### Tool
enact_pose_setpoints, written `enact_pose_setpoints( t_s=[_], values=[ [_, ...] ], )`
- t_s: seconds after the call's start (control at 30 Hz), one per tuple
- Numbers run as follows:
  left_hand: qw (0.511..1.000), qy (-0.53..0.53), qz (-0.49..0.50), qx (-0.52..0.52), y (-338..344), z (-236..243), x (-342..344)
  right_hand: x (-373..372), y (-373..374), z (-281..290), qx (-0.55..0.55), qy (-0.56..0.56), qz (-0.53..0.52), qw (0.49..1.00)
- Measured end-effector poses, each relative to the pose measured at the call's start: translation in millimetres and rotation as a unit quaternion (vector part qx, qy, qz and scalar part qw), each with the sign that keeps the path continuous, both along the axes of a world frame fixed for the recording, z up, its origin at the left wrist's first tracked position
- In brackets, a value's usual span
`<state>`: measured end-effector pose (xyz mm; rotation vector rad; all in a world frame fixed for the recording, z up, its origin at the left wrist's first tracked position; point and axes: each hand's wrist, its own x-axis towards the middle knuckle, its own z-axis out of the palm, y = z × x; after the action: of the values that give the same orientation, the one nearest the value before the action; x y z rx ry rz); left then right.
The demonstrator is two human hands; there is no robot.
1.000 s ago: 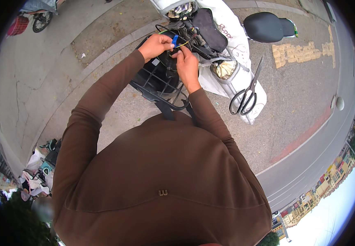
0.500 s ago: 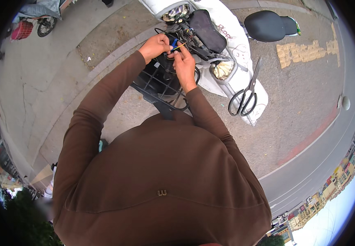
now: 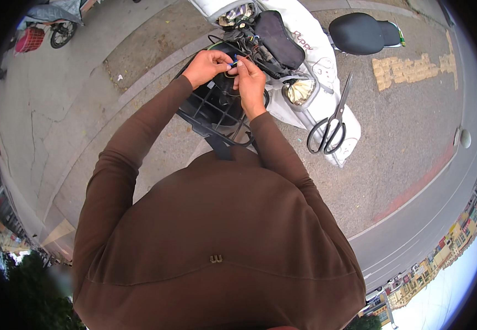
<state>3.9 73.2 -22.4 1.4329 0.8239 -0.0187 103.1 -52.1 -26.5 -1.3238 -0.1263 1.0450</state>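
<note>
My left hand (image 3: pixel 208 67) and my right hand (image 3: pixel 251 82) meet fingertip to fingertip over the black wire basket (image 3: pixel 216 113). Between their pinched fingers shows a short stretch of thin wire (image 3: pixel 235 64), with a bit of blue and yellow-green on it. Whether the blue is wire or a wrapping is too small to tell. My right thumb and forefinger press on its right end, my left ones on its left end. Just beyond the fingers, a bundle of dark wires (image 3: pixel 245 39) spills from the scooter's opened front.
A white quilted scooter cover (image 3: pixel 323 71) carries large black-handled scissors (image 3: pixel 334 124) at its right. A dark pouch (image 3: pixel 278 41) lies beside the wires, near a cover opening with a light cloth lining (image 3: pixel 299 92). Another scooter's black seat (image 3: pixel 356 34) stands at far right.
The fingertips have drawn closer together. Less of the blue piece and yellow wire shows now, and my right hand has turned and shifted slightly to the right.
</note>
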Motion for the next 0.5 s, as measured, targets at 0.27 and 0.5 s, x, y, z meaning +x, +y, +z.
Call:
enact_pose_setpoints(
  t_s=[0.27,0.5],
  values=[
    [0.997,0.007,-0.007,0.073,-4.3,-7.3,3.6,-0.4,-1.7,-11.1,0.05,0.001,0.007,0.999],
    [0.99,0.027,-0.016,0.14,-6.7,-16.3,4.0,-3.3,-1.3,-16.7,-0.064,-0.21,0.04,0.975]
  ],
)
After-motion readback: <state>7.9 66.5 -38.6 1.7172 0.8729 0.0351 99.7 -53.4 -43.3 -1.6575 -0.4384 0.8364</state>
